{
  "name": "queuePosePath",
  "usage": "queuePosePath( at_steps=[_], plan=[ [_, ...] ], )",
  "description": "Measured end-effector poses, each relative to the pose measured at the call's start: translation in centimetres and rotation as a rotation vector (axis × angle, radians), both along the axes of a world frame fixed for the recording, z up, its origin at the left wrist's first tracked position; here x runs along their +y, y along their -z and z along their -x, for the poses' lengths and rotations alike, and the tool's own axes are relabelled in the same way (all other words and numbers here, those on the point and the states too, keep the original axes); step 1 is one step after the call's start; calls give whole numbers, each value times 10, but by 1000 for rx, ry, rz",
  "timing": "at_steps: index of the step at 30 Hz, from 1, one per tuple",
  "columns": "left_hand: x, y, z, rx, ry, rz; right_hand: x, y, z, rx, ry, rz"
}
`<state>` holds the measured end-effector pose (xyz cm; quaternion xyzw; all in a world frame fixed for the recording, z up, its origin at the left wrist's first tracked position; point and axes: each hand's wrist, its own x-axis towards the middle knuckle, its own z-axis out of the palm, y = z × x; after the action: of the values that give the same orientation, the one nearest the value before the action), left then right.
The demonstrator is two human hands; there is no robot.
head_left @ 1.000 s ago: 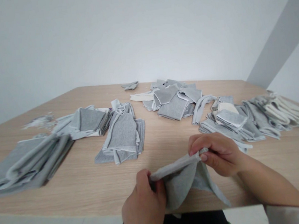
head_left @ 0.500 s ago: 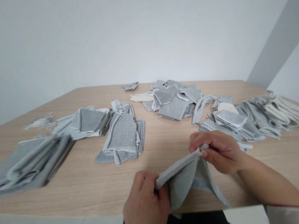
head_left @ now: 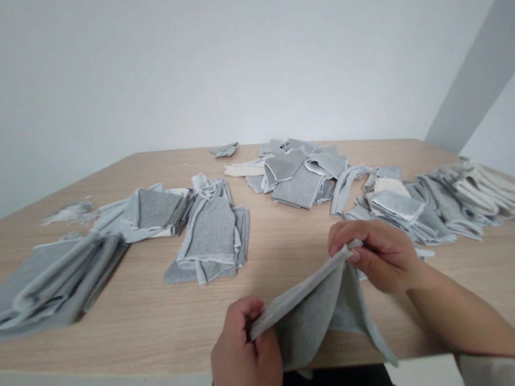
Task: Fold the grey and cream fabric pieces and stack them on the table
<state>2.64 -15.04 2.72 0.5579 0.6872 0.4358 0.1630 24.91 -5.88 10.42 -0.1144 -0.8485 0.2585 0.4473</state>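
Note:
A grey piece of fabric (head_left: 307, 312) is stretched between my hands over the table's front edge. My left hand (head_left: 246, 354) is closed on the lower left end of its folded, seam-like edge. My right hand (head_left: 377, 253) pinches the upper right end between thumb and fingers, and a small tip sticks out past the grip. Below that taut edge the cloth hangs loose, with a narrow flap dropping beneath my right hand. The fingers curled behind the cloth are partly hidden.
Folded grey pieces (head_left: 53, 284) lie at the left, beside more stacks (head_left: 210, 230). A loose heap (head_left: 300, 178) sits at the back centre. Grey and cream pieces (head_left: 464, 196) spread at the right. White scraps (head_left: 70, 213) rest far left on the wooden table (head_left: 161, 330).
My left hand has shifted left along the fabric's edge, so a longer stretch shows between my hands. My right hand has risen very slightly and still pinches its end.

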Motion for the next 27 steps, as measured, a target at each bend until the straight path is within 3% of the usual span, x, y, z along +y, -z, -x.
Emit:
queuePosePath(
  at_steps=[4,6,10,14,17,22,27],
  plan=[
    [-2,-4,-5,-366,-91,-159,1,-1,-1,32,43,8],
    [-2,-4,-4,-433,-74,-193,2,-1,-1,28,63,5],
    [-2,-1,1,-208,-32,-149,2,-2,-2,41,92,-17],
    [0,-2,0,210,-67,46,2,-3,-1,30,92,-33],
    [3,-8,-5,420,-14,202,3,-3,-1,1,85,-38],
    [7,-14,-9,408,45,416,6,-2,-2,-16,132,-72],
    [8,-8,-3,282,76,323,4,-5,-4,-15,202,-87]
  ],
)
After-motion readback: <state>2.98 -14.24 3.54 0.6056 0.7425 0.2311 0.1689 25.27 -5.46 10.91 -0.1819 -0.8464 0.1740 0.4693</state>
